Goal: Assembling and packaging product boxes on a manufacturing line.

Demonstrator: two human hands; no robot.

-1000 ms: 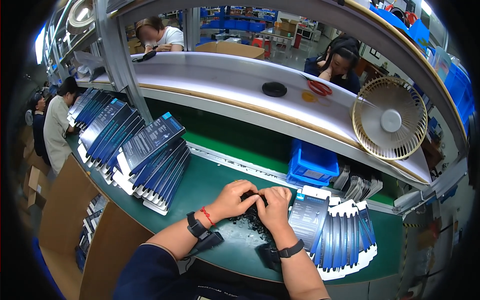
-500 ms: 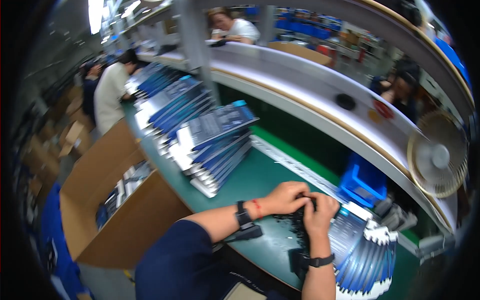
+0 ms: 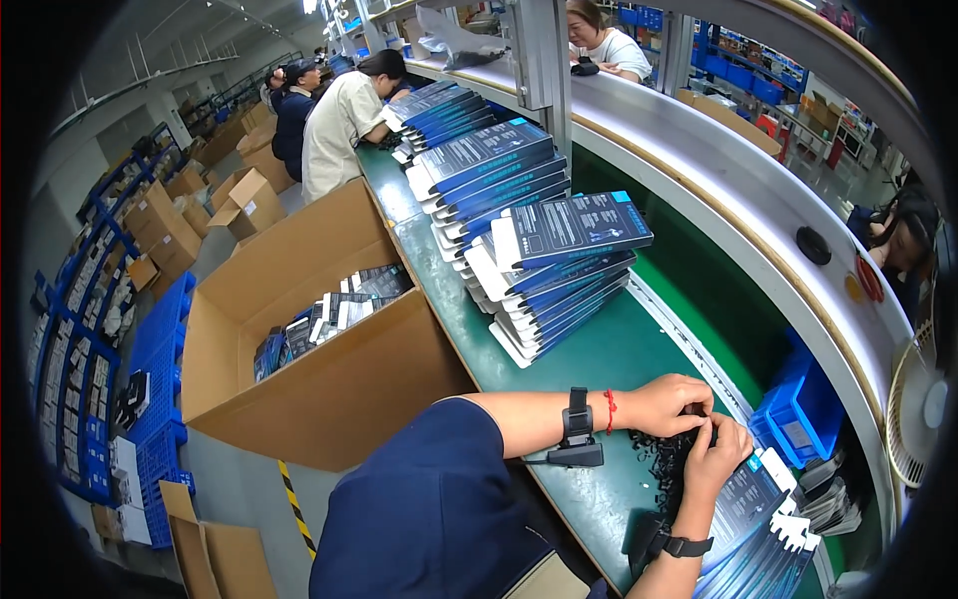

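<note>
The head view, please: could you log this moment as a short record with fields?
Setting: green workbench on a packing line
Left hand: fingertips meeting the right hand's, over a black tangle of small parts
Right hand: pinching at the same spot
Left of the hands: fanned stack of dark blue flat boxes
Beside the bench: open cardboard carton

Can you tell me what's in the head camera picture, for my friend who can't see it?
A person's left hand and right hand work together on a small pile of black parts on a green workbench. Stacks of dark blue flat boxes stand beside them, and an open cardboard box sits on the left.
</note>
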